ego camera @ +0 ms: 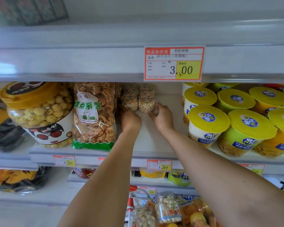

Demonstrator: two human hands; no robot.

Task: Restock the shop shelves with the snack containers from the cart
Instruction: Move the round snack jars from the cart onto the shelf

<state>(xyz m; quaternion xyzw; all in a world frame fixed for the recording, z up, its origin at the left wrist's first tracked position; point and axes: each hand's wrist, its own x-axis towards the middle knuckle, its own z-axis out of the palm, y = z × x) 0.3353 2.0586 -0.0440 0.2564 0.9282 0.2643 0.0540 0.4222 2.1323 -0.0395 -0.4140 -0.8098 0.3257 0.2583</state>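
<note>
on the far left of the middle shelf point(154, 138) stands a popcorn tub point(38, 112), then a bag of fried twists point(93, 115) just beside it. next comes the left hand point(131, 120), reaching deep towards the back, knuckles to the camera, its fingers curled and hidden at the foot of the left snack jar point(129, 99). whether that grip clasps the jar or only presses against its base i cannot tell.

the right snack jar point(147, 99) stands touching the first, both upright, long axis vertical, at the back of the shelf. the right hand point(161, 117) has its grip wrapped round the lower right side of this jar, fingertips on the clear wall.

so each jar lies straight ahead of its own hand and slightly above it. bare shelf lies in front of the pair, and a gap opens to the right before the yellow-lidded cups point(208, 123).

the two jars look placed, so the likely step is to let go and draw both arms straight back without tipping them. more clear jars point(168, 208) wait in the cart point(131, 202), low in view beneath the right forearm, so the right hand seems the nearer one to fetch the next.
</note>
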